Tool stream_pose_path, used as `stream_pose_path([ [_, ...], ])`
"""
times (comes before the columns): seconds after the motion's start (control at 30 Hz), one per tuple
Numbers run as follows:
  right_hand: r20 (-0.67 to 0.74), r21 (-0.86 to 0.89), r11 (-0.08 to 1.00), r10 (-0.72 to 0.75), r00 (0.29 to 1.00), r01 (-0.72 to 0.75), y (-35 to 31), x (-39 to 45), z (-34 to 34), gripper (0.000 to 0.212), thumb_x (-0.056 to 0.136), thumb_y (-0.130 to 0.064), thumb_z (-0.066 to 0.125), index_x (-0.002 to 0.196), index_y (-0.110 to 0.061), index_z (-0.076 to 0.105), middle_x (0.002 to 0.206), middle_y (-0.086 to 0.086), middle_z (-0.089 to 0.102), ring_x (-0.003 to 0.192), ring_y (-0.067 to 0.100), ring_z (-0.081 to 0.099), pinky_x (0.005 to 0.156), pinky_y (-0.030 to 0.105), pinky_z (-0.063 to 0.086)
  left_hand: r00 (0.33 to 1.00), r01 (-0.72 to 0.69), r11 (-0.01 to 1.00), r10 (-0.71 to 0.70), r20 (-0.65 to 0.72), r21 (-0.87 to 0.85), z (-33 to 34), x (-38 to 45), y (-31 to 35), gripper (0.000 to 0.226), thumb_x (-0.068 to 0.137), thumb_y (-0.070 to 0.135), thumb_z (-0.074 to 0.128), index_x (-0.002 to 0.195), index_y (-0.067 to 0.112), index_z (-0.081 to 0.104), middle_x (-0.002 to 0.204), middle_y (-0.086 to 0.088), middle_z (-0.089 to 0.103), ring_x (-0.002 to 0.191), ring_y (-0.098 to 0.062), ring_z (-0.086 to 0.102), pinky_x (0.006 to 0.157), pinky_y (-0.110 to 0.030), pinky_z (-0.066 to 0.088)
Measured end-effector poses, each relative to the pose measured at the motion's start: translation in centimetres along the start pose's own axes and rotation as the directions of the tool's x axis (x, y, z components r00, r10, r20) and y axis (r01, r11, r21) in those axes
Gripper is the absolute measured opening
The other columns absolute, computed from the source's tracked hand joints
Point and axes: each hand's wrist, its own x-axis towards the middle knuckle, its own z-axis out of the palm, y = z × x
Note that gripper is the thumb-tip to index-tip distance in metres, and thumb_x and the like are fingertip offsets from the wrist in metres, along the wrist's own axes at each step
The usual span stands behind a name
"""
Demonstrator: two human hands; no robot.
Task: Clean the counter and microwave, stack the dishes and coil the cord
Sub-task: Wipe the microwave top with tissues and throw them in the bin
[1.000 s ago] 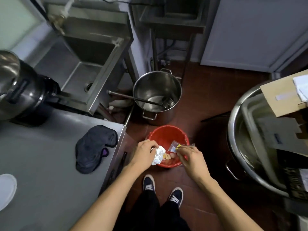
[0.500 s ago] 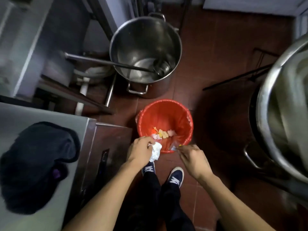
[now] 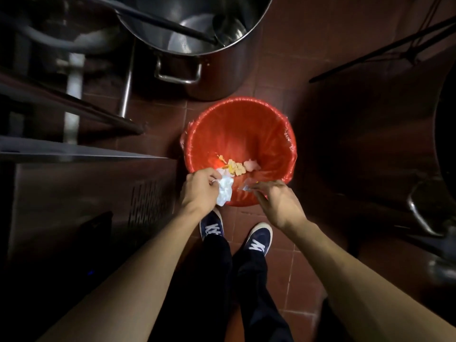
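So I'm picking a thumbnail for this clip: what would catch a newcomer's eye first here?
The bright red bin on the dark floor tiles, mid-frame, with food scraps at its bottom. Over its near rim, the left hand grips a crumpled white tissue and the right hand pinches a clear wrapper. Behind the bin stands a big steel pot with a ladle in it.

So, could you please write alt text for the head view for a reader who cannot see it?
Seen from above, a person's left hand grips a crumpled white tissue and the right hand pinches a clear wrapper over a red bin holding food scraps. A steel pot stands behind it.
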Motion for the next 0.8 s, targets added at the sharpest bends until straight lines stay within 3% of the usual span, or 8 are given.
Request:
stream_pose_path([
  [0.13, 0.043, 0.03, 0.999, 0.019, 0.999, -0.02, 0.5, 1.6, 1.3, 0.056, 0.093, -0.061, 0.017, 0.126, -0.039, 0.056, 0.121, 0.0, 0.068, 0.114, 0.024, 0.058, 0.09, 0.043, 0.053, 1.0, -0.006, 1.0, 0.006, -0.014, -0.027, 1.0, 1.8, -0.7, 0.024, 0.088, 0.006, 0.061, 0.094, 0.025, 0.075, 0.088, 0.008, 0.071, 0.079, -0.012, 0.066, 0.078, -0.028, 0.058],
  [0.23, 0.074, -0.019, 0.999, 0.039, 0.997, -0.038, 0.7, 2.3, 2.0, 0.042, 0.101, -0.047, 0.036, 0.139, -0.034, 0.051, 0.148, 0.0, 0.05, 0.136, 0.028, 0.043, 0.104, 0.049, 0.046, 1.0, -0.017, 0.999, 0.017, 0.004, -0.044, 1.6, 2.7, -1.4, 0.023, 0.089, 0.007, 0.064, 0.095, 0.026, 0.074, 0.09, 0.01, 0.072, 0.086, -0.01, 0.067, 0.086, -0.031, 0.058],
  [0.33, 0.114, -0.051, 0.997, 0.055, 0.992, -0.05, 0.9, 2.5, 2.4, 0.047, 0.102, -0.036, 0.046, 0.147, -0.029, 0.04, 0.159, 0.003, 0.034, 0.147, 0.029, 0.026, 0.114, 0.054, 0.033, 0.999, -0.017, 0.999, 0.018, 0.037, -0.034, 1.9, 2.8, -1.9, 0.02, 0.089, 0.012, 0.066, 0.1, 0.028, 0.072, 0.095, 0.01, 0.071, 0.094, -0.013, 0.066, 0.09, -0.035, 0.056],
  [0.63, 0.037, -0.069, 0.995, 0.075, 0.997, -0.072, -0.1, -1.3, -0.7, 0.045, 0.1, -0.034, 0.05, 0.142, -0.021, 0.048, 0.152, 0.006, 0.045, 0.141, 0.026, 0.038, 0.11, 0.047, 0.039, 0.993, -0.049, 0.998, 0.043, 0.112, 0.048, -0.4, -2.2, -1.1, 0.019, 0.093, 0.023, 0.061, 0.109, 0.032, 0.067, 0.109, 0.009, 0.068, 0.102, -0.016, 0.064, 0.094, -0.038, 0.054],
  [0.8, 0.03, -0.098, 0.993, 0.066, 0.997, -0.062, -2.6, -5.0, -4.2, 0.045, 0.1, -0.036, 0.047, 0.142, -0.022, 0.047, 0.152, 0.005, 0.045, 0.138, 0.028, 0.042, 0.107, 0.047, 0.041, 0.973, -0.214, 0.925, 0.174, 0.149, 0.314, -3.7, -7.7, 2.3, 0.03, 0.098, 0.031, 0.05, 0.126, 0.028, 0.059, 0.13, 0.005, 0.06, 0.116, -0.024, 0.057, 0.1, -0.039, 0.046],
])
